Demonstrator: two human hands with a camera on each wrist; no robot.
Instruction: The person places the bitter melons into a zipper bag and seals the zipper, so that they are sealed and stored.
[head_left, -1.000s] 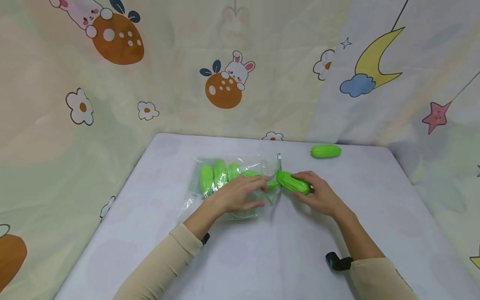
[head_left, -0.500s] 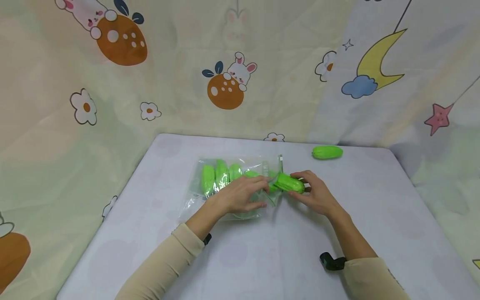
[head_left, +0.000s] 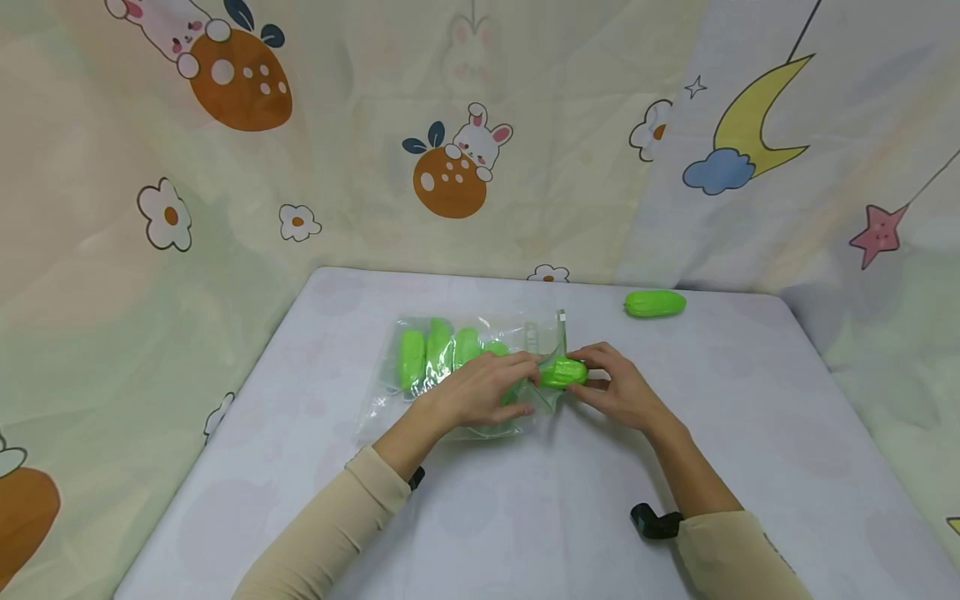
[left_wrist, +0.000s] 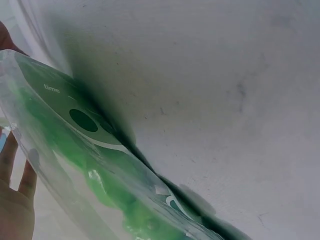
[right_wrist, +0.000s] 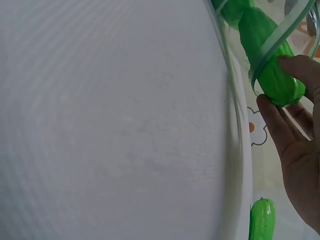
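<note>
A clear plastic zip bag (head_left: 506, 327) with several bright green cucumbers (head_left: 439, 343) inside lies on the table, its mouth to the right. My left hand (head_left: 476, 390) reaches over the bag and holds the edge of its mouth. In the left wrist view the bag (left_wrist: 65, 112) hides part of that hand. With fingertips and thumb, my right hand (head_left: 626, 392) grips the outer end of another green cucumber (head_left: 564, 372). In the right wrist view, this cucumber (right_wrist: 280, 82) is partly inside the bag's mouth, its near end outside.
One loose green cucumber (head_left: 655, 303) lies at the table's back right edge. The white table (head_left: 487, 533) stands against a patterned cloth (head_left: 352, 125) that rises behind and at both sides. A black wrist camera (head_left: 654, 523) sits by my right sleeve.
My right hand has moved left, carrying the cucumber from beside the bag's mouth partly into it. The left hand has stayed in place at the bag's edge.
</note>
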